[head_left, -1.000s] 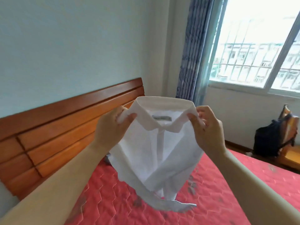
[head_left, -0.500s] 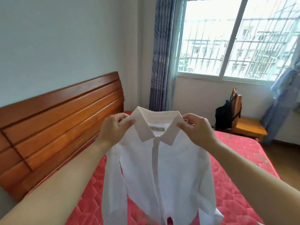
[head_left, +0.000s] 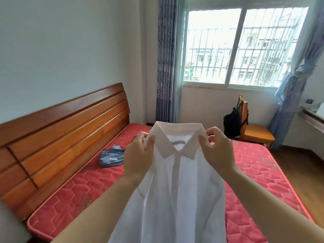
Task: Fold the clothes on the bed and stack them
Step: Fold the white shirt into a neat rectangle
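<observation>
Holding a white shirt (head_left: 175, 199) up by its collar (head_left: 177, 135), your two hands occupy the centre of the head view; your left hand (head_left: 138, 158) pinches the left wing of the collar between thumb and curled fingers, at about 9 o'clock from the neck opening; your right hand (head_left: 219, 153) pinches the right wing in the same manner, at about 3 o'clock from that opening; the shirt hangs from this double grip with its closed front placket facing you and running toward 6 o'clock; its lower part passes out of view, so you cannot tell whether the hem touches the bed; a small label shows inside the neck; behind and below the shirt lies the red quilted mattress (head_left: 78, 193); a crumpled blue garment (head_left: 112, 156) rests on the mattress at about 9 o'clock from your left hand, near the wooden headboard (head_left: 61, 134) and apart from the shirt; the headboard runs along the pale wall from 8 o'clock toward 10 o'clock of the view; a barred window (head_left: 242, 48) fills the 1 o'clock region, with a blue patterned curtain (head_left: 165, 67) hanging straight at 12 o'clock and a second curtain (head_left: 294, 88) gathered at 3 o'clock; a wooden chair (head_left: 257, 135) stands beyond the far side of the bed, at 2 o'clock from your right hand; a black backpack (head_left: 232, 123) sits against the chair's back.
</observation>
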Motion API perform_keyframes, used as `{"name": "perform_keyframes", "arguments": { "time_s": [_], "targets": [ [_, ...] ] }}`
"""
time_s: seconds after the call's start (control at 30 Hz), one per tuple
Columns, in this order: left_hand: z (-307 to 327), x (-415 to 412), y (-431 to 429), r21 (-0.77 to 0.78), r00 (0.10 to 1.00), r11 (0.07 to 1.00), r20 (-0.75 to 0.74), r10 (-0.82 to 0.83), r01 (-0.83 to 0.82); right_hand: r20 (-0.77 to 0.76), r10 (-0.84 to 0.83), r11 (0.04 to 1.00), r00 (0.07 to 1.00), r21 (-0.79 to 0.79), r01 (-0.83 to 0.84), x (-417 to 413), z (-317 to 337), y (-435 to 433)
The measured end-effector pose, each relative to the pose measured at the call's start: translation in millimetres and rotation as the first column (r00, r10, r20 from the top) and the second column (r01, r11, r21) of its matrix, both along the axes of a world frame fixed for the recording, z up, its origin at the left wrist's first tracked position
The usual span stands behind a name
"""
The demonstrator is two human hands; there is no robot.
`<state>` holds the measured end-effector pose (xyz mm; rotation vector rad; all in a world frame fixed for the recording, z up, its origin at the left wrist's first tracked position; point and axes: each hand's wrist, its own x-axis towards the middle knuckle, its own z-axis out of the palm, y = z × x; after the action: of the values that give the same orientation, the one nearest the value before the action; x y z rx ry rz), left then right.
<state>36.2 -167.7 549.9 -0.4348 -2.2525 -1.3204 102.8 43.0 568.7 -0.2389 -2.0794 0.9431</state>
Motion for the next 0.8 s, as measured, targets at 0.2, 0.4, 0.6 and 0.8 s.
{"name": "perform_keyframes", "arguments": {
  "time_s": [0.2, 0.4, 0.6, 0.8],
  "targets": [
    [21.9, -5.6, 40.9, 0.151, 0.986, 0.98, 0.08, -0.145, 0.132, -0.028, 0.091, 0.995, 0.995, -0.045, -0.093, -21.6, 12.3, -34.6],
    [29.2, -47.3, 65.1, 0.38, 0.875, 0.863, 0.216, -0.434, 0.334, 0.025, 0.454, 0.882, 0.891, -0.156, -0.445, -63.7, 17.5, -20.7],
    [47.3, -112.8, 98.6, 0.258, 0.887, 0.87, 0.083, -0.454, 0.421, -0.138, 0.216, 0.975, 0.967, -0.016, -0.22, -107.5, 50.7, 54.9],
    [69.7, -153.8, 113.6, 0.29, 0.867, 0.838, 0.054, -0.496, 0.462, -0.035, 0.506, 0.859, 0.862, -0.068, -0.507, -172.7, 76.2, 61.8]
  ]
}}
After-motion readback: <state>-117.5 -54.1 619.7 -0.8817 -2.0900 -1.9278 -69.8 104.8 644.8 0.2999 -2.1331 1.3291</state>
